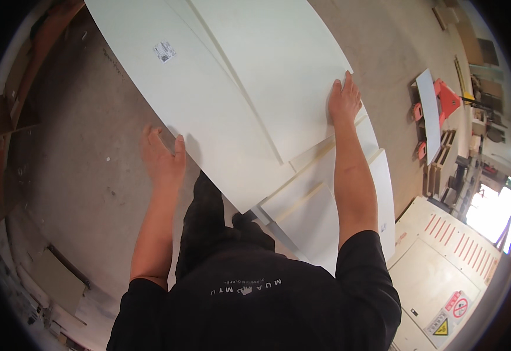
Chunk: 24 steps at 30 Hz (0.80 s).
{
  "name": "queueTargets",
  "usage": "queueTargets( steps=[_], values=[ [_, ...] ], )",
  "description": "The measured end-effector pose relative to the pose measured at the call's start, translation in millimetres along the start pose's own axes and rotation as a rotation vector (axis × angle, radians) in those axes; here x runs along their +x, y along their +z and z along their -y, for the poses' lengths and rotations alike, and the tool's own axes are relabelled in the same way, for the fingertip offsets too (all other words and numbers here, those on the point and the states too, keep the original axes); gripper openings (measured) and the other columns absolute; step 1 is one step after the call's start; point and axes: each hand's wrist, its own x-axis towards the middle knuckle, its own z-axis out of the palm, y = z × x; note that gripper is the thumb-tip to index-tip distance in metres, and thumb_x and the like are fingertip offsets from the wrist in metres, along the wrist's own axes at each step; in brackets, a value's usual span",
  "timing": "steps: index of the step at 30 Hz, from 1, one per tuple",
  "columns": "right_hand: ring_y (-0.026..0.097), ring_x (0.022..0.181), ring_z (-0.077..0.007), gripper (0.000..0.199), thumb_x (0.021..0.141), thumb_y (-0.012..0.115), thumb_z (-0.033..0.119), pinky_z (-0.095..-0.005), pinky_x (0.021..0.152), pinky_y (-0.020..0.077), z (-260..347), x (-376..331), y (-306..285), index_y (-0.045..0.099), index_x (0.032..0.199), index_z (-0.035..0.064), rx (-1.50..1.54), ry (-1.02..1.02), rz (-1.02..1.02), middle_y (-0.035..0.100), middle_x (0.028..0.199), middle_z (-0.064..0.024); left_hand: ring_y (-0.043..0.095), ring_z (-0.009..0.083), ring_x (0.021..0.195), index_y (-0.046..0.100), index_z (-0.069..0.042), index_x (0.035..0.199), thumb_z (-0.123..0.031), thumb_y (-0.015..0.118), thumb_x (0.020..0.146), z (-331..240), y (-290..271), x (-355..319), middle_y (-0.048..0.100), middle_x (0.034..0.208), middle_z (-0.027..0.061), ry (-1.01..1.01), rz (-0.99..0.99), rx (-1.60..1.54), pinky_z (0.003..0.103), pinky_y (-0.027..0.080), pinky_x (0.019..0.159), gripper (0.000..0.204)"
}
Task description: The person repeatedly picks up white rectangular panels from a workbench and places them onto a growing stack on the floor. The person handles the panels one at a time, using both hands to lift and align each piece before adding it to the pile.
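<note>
A large white board (208,99) with a small printed label lies on top of a stack of white panels (320,199). My left hand (163,157) grips the left edge of this board, thumb on top. A second white board (273,64) lies partly over it. My right hand (344,100) rests flat, fingers together, on the right edge of that upper board. Both arms reach forward from a black shirt.
Grey concrete floor (80,169) surrounds the stack. A pale machine cabinet with red stripes and warning stickers (443,275) stands at the right. A red device with a white panel (437,108) sits further right. Wood offcuts (56,281) lie at the lower left.
</note>
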Motion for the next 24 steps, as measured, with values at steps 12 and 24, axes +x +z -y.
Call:
queueTargets(
  steps=[12,24],
  values=[
    [0.060,0.109,-0.0439,0.066,0.103,0.024,0.049,-0.0504,0.098,0.0440,5,51,-37,0.067,0.112,0.0003,-0.048,0.152,0.295,0.066,0.113,-0.0254,0.061,0.0213,0.103,0.051,0.003,0.122,-0.021,0.066,0.092,-107,55,110,0.061,0.115,0.0149,-0.624,0.509,-1.014,0.037,0.051,0.088,0.041],
    [0.061,0.100,-0.0444,0.060,0.101,0.032,0.052,-0.0526,0.090,0.0456,-3,18,-39,0.069,0.097,0.0052,0.004,0.182,0.306,0.068,0.098,-0.0250,0.067,0.0206,0.098,0.054,0.003,0.123,-0.015,0.060,0.097,-108,60,74,0.066,0.114,0.0122,-0.823,0.731,-1.111,0.038,0.058,0.081,0.032]
  ],
)
